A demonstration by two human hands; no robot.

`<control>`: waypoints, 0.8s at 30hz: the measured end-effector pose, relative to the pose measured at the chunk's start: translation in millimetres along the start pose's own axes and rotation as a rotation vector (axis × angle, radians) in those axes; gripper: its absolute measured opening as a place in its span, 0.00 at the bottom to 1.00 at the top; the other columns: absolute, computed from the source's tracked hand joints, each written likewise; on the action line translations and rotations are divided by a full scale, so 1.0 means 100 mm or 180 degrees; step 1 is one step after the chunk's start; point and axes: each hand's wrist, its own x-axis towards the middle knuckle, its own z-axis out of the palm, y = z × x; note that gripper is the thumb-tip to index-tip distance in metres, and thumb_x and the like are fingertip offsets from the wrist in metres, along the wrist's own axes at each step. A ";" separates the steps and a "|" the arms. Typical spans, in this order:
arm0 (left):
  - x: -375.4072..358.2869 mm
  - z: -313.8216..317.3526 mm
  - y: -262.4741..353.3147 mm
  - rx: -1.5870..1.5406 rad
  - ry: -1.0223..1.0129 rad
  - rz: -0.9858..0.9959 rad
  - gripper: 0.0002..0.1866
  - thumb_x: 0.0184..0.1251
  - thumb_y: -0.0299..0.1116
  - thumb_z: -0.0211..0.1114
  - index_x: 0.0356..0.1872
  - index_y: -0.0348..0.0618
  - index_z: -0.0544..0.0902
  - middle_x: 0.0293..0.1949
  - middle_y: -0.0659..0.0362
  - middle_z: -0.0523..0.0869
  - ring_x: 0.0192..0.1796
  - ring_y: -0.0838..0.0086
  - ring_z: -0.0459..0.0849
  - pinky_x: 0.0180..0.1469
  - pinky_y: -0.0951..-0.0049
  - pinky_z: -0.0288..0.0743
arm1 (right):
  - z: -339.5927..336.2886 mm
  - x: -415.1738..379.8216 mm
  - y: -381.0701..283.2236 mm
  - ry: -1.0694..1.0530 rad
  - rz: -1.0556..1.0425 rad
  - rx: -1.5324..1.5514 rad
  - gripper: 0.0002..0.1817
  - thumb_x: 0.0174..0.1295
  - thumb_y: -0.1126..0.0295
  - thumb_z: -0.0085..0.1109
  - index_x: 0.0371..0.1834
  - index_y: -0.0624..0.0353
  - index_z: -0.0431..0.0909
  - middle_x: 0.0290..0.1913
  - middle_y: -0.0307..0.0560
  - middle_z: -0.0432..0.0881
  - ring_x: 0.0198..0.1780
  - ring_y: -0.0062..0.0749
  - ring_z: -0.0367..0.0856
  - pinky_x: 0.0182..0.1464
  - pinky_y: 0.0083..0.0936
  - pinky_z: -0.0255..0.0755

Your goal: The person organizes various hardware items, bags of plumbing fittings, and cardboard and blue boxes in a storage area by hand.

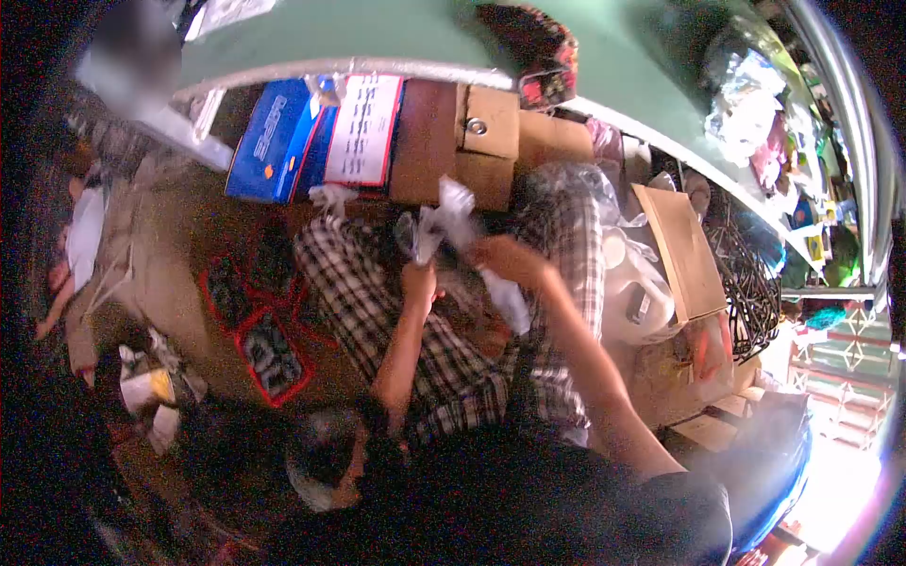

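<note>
Lap: checked cloth [453, 368] spread over the person's knees, nearest the camera.
Left hand [419, 283]: grip closed on the lower end of a white plastic wrapper [444, 222].
Right hand [505, 259]: grip closed on the wrapper's right side.
Wrapper axis: roughly upright, rising beyond both hands.
Beyond: brown cardboard boxes [458, 141], blue box [274, 141].

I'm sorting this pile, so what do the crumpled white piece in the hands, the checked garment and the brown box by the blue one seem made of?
Crumpled white piece: probably thin plastic film or paper; it creases sharply and looks slightly glossy.
Checked garment: woven cloth, matte, draping in soft folds.
Brown box: apparently cardboard, flat dull faces with flaps.
Left hand and right hand grip the white piece.
</note>
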 end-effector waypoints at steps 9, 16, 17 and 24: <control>0.01 -0.02 0.09 0.0171 0.0473 -0.0146 0.14 0.59 0.32 0.53 0.39 0.30 0.77 0.33 0.51 0.80 0.36 0.62 0.77 0.36 0.61 0.67 | 0.44 0.14 -0.70 -0.0041 0.1035 0.0899 0.50 0.38 0.64 0.65 0.60 0.74 0.43 0.24 0.67 0.75 0.29 0.52 0.78 0.31 0.39 0.72; 0.60 -0.04 -0.56 0.0442 0.0574 -0.0127 0.21 0.58 0.41 0.54 0.43 0.30 0.74 0.39 0.50 0.78 0.40 0.64 0.74 0.41 0.61 0.64 | 1.03 0.16 -0.38 0.0898 0.1099 0.0676 0.27 0.39 0.76 0.61 0.46 0.65 0.65 0.28 0.65 0.76 0.30 0.58 0.77 0.32 0.42 0.73; 0.53 0.01 -0.42 0.0361 0.0650 -0.0147 0.22 0.58 0.42 0.54 0.44 0.30 0.74 0.40 0.50 0.78 0.41 0.64 0.73 0.41 0.61 0.64 | 1.06 0.17 -0.32 0.0909 0.1058 0.0657 0.23 0.40 0.77 0.60 0.43 0.64 0.68 0.28 0.64 0.76 0.31 0.58 0.77 0.32 0.42 0.73; 0.26 0.02 -0.15 0.1029 0.0295 -0.0535 0.25 0.62 0.45 0.50 0.53 0.36 0.68 0.36 0.57 0.75 0.39 0.67 0.73 0.45 0.65 0.64 | 1.13 0.12 -0.16 0.1229 0.0637 0.0673 0.17 0.38 0.77 0.57 0.36 0.65 0.73 0.28 0.61 0.76 0.33 0.57 0.76 0.35 0.45 0.71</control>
